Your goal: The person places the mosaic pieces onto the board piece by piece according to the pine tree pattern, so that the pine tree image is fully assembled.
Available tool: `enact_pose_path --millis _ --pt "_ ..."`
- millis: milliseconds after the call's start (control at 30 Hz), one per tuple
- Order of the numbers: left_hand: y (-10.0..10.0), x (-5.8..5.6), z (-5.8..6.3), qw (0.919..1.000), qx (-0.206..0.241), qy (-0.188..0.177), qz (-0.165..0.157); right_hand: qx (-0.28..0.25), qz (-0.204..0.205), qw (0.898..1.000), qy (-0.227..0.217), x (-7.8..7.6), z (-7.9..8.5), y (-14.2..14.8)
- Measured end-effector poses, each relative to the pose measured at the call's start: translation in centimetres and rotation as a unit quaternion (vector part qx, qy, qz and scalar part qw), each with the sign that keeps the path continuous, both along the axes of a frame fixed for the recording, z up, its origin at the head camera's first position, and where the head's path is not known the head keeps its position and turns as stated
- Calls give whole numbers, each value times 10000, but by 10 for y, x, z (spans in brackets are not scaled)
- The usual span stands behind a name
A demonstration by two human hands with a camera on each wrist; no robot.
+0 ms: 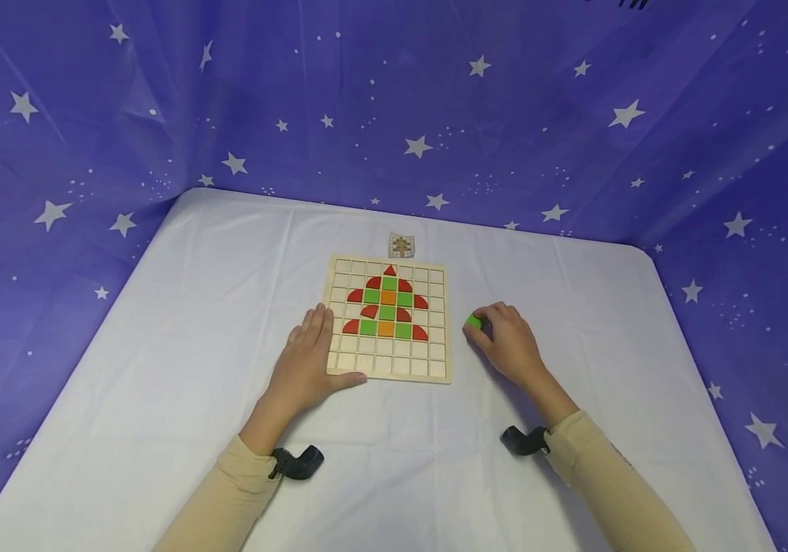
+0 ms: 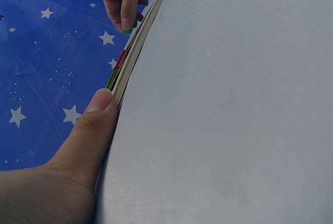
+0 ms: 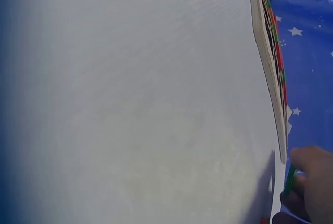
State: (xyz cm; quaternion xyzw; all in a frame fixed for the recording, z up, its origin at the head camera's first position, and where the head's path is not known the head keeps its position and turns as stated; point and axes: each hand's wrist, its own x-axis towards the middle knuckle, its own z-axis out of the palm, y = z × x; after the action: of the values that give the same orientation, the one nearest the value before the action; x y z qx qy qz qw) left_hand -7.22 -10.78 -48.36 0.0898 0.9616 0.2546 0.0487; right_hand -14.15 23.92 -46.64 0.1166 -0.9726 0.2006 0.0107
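Note:
A wooden grid board (image 1: 391,376) lies on the white table. Red, green and orange pieces form a tree shape in its cells, with a red triangle (image 1: 390,271) at the top. One red quarter-round piece (image 1: 369,312) sits askew in its cell. My left hand (image 1: 304,360) rests at the board's left side, fingers straight along the edge and thumb (image 2: 86,130) against the near edge. To the right of the board, my right hand (image 1: 510,341) pinches a green piece (image 1: 474,322) between thumb and fingers. Its full shape is partly hidden by them.
A small pattern card (image 1: 402,245) lies just beyond the board's far edge. White cloth (image 1: 159,345) covers the table around it. Behind and at the sides hangs a blue curtain with stars (image 1: 339,92). Black wrist mounts (image 1: 300,463) stick out from both sleeves.

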Motion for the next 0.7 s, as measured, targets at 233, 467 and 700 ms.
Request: enact_pose_path --millis 233,467,700 --pt "-1 -1 -1 10000 -35 -48 -17 -351 248 9989 -170 2 6 -20" --pt "-1 -1 -2 10000 -35 -3 -27 -328 845 9959 -71 8 10 -54" --pt "-1 0 -2 9999 -34 159 -36 -153 1438 9895 32 15 9 -87"
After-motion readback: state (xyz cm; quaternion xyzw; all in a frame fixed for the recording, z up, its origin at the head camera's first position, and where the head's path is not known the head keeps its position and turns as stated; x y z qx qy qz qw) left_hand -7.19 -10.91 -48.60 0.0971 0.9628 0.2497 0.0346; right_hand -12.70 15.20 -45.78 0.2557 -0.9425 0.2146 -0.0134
